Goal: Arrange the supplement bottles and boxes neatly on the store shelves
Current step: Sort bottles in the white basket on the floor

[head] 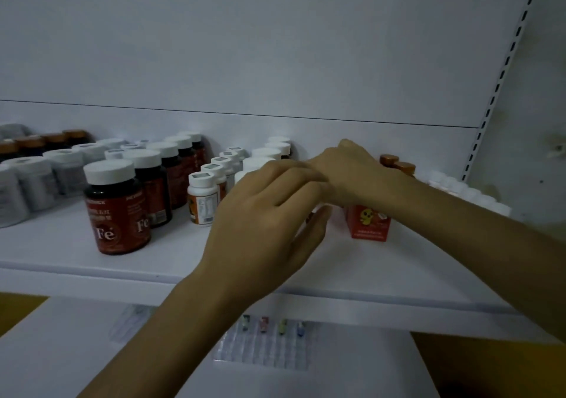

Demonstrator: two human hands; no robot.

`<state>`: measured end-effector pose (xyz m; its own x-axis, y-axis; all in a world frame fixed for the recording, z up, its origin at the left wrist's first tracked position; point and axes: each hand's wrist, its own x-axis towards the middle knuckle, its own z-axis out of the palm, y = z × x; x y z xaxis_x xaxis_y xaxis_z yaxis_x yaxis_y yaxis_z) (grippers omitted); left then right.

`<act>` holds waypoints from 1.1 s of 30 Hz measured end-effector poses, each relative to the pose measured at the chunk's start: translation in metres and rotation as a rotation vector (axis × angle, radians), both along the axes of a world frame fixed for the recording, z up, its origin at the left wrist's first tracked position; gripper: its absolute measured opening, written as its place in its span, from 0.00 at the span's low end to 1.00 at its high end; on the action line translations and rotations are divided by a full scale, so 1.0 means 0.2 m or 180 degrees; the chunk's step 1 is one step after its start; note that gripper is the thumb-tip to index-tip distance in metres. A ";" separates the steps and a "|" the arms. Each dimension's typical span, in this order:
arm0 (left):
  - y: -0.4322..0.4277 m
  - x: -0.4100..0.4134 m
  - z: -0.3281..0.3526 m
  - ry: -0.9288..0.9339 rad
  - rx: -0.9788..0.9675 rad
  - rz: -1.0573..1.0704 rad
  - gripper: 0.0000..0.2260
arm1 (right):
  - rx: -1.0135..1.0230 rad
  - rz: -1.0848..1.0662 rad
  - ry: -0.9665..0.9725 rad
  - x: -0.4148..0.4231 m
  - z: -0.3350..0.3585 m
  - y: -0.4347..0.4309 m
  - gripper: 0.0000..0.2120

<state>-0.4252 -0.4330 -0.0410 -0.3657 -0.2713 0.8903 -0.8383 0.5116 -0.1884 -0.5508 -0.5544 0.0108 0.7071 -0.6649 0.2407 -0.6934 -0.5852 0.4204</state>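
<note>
On the white shelf (pixel 76 244) stands a small red box (pixel 369 221) with a yellow cartoon figure on its front. My right hand (pixel 352 174) reaches in from the right and lies bent over this box, its fingers hidden behind my left hand. My left hand (pixel 266 214) is just left of the box, its fingers curled against the right hand and its thumb underneath. A sliver of a red-and-white pack (pixel 310 218) shows between that thumb and the fingers. Dark red "Fe" bottles (pixel 116 210) with white caps stand in a row at the left.
Small white bottles with orange labels (pixel 203 201) line up beside the Fe row, and grey bottles (pixel 30 183) fill the far left. Brown-capped bottles (pixel 398 163) and white caps (pixel 468 189) stand at the right. A clear blister pack (pixel 266 345) lies below. A slotted upright (pixel 502 76) bounds the right.
</note>
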 end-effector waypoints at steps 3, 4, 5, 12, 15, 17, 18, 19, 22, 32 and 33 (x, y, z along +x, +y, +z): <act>0.04 0.08 -0.01 -0.0089 -0.0018 -0.0097 0.08 | 0.0038 -0.0430 0.0191 0.04 -0.05 -0.02 0.14; 0.05 0.10 -0.02 -0.0120 -0.0030 -0.0124 0.08 | -0.0004 -0.0464 0.0149 0.05 -0.07 -0.02 0.15; 0.07 0.13 -0.02 -0.0143 -0.0046 -0.0153 0.08 | -0.0020 -0.0484 0.0055 0.06 -0.09 -0.02 0.15; 0.16 0.16 -0.17 0.0004 0.0147 -0.0840 0.09 | -0.0280 -0.0205 -0.1856 -0.03 -0.15 0.23 0.11; 0.14 0.09 -0.28 0.0280 0.0602 -0.1140 0.09 | 0.0291 0.0006 -0.3440 -0.13 -0.26 0.39 0.07; 0.08 0.03 -0.31 0.0584 0.0830 -0.1267 0.10 | 0.0934 0.0017 -0.4134 -0.21 -0.34 0.43 0.06; 0.04 0.00 -0.32 0.0719 0.0953 -0.1289 0.11 | 0.1161 -0.0049 -0.4356 -0.25 -0.38 0.43 0.06; 0.01 -0.04 -0.32 0.0827 0.1090 -0.1297 0.13 | 0.1326 -0.0141 -0.4544 -0.29 -0.41 0.44 0.06; -0.10 -0.13 -0.33 0.1055 0.1689 -0.1241 0.22 | 0.1555 -0.0283 -0.5022 -0.35 -0.47 0.44 0.07; -0.23 -0.10 -0.25 0.1688 0.3566 -0.1897 0.10 | 0.1754 -0.0116 -0.5003 -0.36 -0.47 0.45 0.06; -0.23 -0.09 -0.26 0.1817 0.3505 -0.1974 0.11 | 0.1831 -0.0181 -0.4904 -0.34 -0.47 0.45 0.09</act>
<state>-0.4434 -0.4788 -0.0932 -0.3450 -0.8530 0.3916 -0.2454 0.4847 0.8396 -0.6195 -0.4646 -0.0825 0.0230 -0.9254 0.3784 -0.2515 -0.3717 -0.8936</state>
